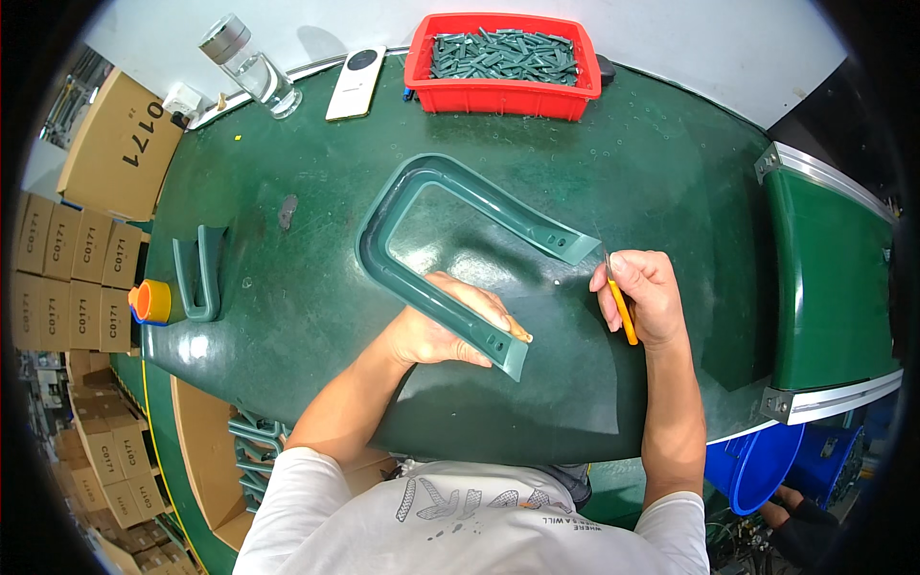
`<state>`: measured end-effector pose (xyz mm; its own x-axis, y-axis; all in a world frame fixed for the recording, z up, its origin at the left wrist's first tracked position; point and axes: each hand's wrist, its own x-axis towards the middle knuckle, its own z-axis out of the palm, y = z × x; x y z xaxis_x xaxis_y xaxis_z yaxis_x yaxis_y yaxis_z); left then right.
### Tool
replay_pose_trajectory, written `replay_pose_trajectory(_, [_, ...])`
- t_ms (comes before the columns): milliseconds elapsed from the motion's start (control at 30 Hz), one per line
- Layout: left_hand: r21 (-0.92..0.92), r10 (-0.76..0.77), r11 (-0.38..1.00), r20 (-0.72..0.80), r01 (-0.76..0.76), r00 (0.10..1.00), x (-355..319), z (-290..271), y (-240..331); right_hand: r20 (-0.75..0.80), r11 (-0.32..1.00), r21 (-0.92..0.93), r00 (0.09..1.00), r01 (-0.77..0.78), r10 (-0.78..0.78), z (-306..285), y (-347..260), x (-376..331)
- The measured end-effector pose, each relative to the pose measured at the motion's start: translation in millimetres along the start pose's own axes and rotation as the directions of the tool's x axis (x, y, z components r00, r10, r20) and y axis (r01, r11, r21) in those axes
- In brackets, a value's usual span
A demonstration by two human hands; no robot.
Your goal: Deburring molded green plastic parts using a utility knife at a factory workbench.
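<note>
My left hand is wrapped round the lower arm of a dark green U-shaped plastic part, held above the green table. Its bend points away to the left, and both flared ends, with small holes near them, face right. A tan covering shows on one left fingertip. In my right hand is a small knife with a yellow handle, pinched between thumb and fingers. Its thin blade points up, just off the part's upper right end; whether they touch, I cannot tell.
At the far edge stand a red bin of small green pieces, a phone and a glass bottle. Another green part and an orange-yellow tape roll lie left. A conveyor and blue bins are right, near another person's hand.
</note>
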<state>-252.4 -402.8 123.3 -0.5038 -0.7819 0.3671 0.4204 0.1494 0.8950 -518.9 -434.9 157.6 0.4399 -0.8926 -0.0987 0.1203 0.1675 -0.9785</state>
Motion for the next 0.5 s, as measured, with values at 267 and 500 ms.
replay_pose_trajectory(267, [-0.003, -0.157, 0.987, -0.142, 0.158, 0.977, -3.5, 7.9, -0.8, -0.064, 0.938, -0.318, 0.984, 0.14, -0.169, 0.3, 4.1, 1.6])
replay_pose_trajectory(500, [0.192, -0.073, 0.971, -0.317, 0.139, 0.946, -5.2, 11.5, -5.4, 0.039, 0.872, -0.413, 0.962, 0.262, -0.271, -11.8, 5.7, 3.4])
